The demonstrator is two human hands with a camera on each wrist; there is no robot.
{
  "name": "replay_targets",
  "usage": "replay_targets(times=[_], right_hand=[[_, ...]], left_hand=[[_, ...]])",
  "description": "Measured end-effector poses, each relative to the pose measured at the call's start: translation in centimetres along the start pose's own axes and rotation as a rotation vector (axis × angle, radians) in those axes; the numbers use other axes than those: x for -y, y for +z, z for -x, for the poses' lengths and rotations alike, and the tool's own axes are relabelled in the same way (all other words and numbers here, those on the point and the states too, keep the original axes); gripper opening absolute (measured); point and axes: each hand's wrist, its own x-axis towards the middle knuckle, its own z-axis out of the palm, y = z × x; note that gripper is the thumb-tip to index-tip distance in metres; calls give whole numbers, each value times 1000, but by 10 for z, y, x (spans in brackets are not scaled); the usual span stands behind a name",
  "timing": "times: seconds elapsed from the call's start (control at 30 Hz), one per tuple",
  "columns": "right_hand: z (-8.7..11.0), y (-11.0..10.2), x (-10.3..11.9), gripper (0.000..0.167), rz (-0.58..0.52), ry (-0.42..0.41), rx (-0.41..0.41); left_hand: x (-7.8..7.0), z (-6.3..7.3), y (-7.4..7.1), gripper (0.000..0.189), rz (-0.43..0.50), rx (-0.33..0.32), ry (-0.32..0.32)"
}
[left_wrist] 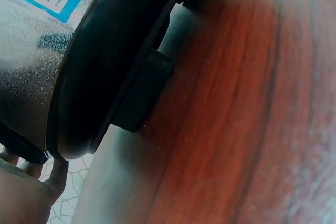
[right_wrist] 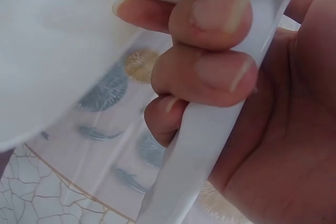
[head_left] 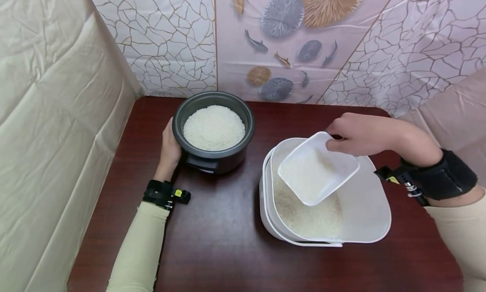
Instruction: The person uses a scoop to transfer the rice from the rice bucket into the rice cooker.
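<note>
My left hand [head_left: 171, 146] holds the left side of a dark rice cooker [head_left: 212, 161]. White rice [head_left: 214, 127] is heaped inside its pot. In the left wrist view, fingers [left_wrist: 56, 179] rest against the black edge of the cooker's body [left_wrist: 31, 77]. My right hand [head_left: 364, 133] grips a white scoop [head_left: 322, 169] by its handle [right_wrist: 197, 145], fingers curled round it. The scoop is tilted over a white rice bin [head_left: 364, 199], and a pale layer shows inside it. More rice [head_left: 307, 216] lies at the bottom of the bin.
A dark red-brown wooden table [head_left: 212, 241] carries the cooker and bin. Patterned sheeting [head_left: 171, 39] stands along the back, and a cream padded cover [head_left: 49, 127] rises at the left. The bin's carrying handle [head_left: 315, 244] lies along its front.
</note>
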Motion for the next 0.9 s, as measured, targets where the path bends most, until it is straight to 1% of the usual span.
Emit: replay_targets(times=[0.1, 0.13, 0.33, 0.4, 0.47, 0.5, 0.57, 0.63, 0.7, 0.8, 0.9], right_hand=[[-3, -10, 1, 37, 4, -1, 3], [-4, -13, 2, 38, 3, 1, 4], [-13, -31, 4, 38, 15, -12, -5], [-16, -37, 5, 38, 27, -21, -15], [-21, -41, 5, 36, 24, -37, -25], [-23, -44, 5, 36, 21, -48, -30], [-30, -49, 7, 37, 12, -83, -45], [-37, -54, 9, 38, 8, -115, -58], [-45, -59, 12, 39, 21, -133, -77], [-58, -65, 17, 40, 43, -109, -95], [-76, -71, 21, 40, 60, -86, -98]], left_hand=[[1, -1, -1, 46, 3, 1, 0], [4, -2, -2, 46, 1, -1, -2], [28, -8, -7, 48, -17, -9, 6], [23, -6, -6, 47, -18, -9, -1], [14, -4, -4, 47, -22, -7, -8], [9, -3, -4, 46, -20, -6, -11], [6, -2, -4, 46, -16, -6, -7], [11, -3, -5, 47, -12, -9, 5], [20, -5, -7, 47, -4, -13, 14], [31, -8, -9, 48, -4, -15, 21], [35, -9, -9, 47, -10, -15, 24]])
